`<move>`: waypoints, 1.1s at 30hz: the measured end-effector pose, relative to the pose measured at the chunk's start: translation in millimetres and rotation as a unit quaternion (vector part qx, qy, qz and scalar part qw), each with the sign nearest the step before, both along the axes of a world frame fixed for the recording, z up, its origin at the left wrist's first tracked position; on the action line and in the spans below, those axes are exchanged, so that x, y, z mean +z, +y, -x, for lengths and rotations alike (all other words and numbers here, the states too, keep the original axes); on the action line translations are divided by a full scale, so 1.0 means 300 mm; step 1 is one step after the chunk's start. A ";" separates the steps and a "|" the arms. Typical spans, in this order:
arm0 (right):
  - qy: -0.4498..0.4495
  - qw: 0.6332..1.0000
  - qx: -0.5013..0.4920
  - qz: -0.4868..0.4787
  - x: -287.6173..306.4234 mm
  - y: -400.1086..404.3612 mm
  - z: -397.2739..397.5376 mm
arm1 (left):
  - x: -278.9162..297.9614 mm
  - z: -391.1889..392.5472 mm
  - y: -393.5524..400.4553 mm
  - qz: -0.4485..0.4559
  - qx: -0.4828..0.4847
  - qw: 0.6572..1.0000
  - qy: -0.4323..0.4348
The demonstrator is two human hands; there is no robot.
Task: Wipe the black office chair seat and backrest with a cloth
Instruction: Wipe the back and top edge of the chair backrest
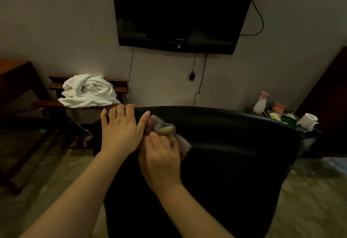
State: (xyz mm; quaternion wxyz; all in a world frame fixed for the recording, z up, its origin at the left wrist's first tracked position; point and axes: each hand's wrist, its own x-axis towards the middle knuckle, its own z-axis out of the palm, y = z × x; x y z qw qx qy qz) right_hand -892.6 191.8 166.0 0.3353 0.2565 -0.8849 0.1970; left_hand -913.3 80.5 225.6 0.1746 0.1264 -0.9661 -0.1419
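The black office chair's backrest (234,143) fills the lower middle of the head view, seen from behind its top edge. My left hand (121,130) grips the upper left corner of the backrest, fingers hooked over the rim. My right hand (159,160) presses a crumpled pale pink and yellow-green cloth (165,129) against the upper left part of the backrest, right beside my left thumb. The chair seat is hidden behind the backrest.
A black TV (180,10) hangs on the wall ahead with cables below. A wooden rack holding white towels (88,92) stands at left, next to a wooden desk (16,80). At right, a table carries a spray bottle (260,103), a toilet roll (308,121) and a tray.
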 end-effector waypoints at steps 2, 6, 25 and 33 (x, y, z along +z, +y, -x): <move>0.004 1.000 0.018 -0.024 0.016 -0.025 -0.009 | 0.005 -0.013 -0.017 -0.001 -0.002 1.000 -0.014; 0.021 0.996 0.037 -0.074 0.055 0.209 0.026 | 0.020 -0.038 -0.011 -0.005 -0.002 1.000 -0.021; -0.049 0.997 0.059 -0.030 0.011 -0.070 -0.034 | 0.036 -0.025 -0.011 -0.033 0.008 0.997 -0.062; 0.026 0.994 -0.105 -0.020 0.003 0.423 0.047 | 0.032 -0.017 -0.004 -0.018 -0.007 0.998 -0.056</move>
